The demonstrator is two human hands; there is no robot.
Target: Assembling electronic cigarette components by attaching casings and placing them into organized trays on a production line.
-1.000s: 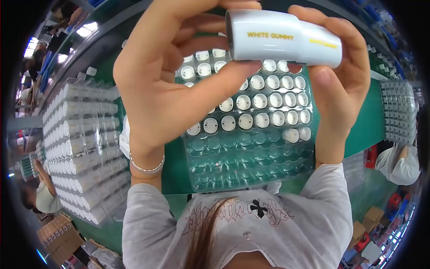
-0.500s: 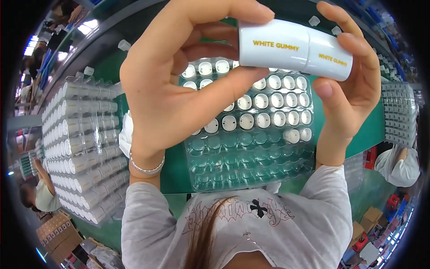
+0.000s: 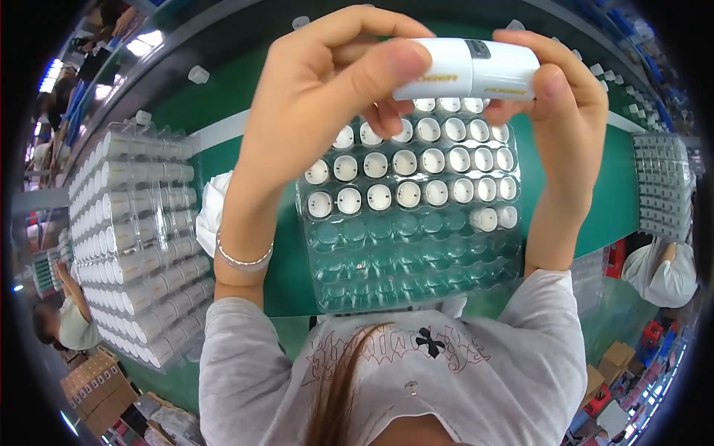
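Both my hands hold up a white two-part vape (image 3: 502, 70) above the far part of the tray, lying almost level. Gold print runs along its side, and a small dark window sits near the seam. My left hand (image 3: 297, 123) grips the left part, thumb in front. At the right end, my right hand (image 3: 573, 104) pinches the other part between thumb and fingers. Below is a clear plastic tray (image 3: 416, 293). Round white pieces (image 3: 378, 197) stand in its far rows, with two more at the right of the following row. Nearer pockets hold nothing.
Stacked clear trays of white cylinders (image 3: 141, 253) rise at the left, and another stack (image 3: 662, 186) stands far right. A crumpled white bag (image 3: 213, 215) lies beside my left forearm. Loose white pieces (image 3: 198, 74) rest beyond the green table (image 3: 286, 286). Other people sit at both sides.
The vape has turned about its length, so different print and the dark window now show. My left hand has shifted its grip, with the thumb now across the front.
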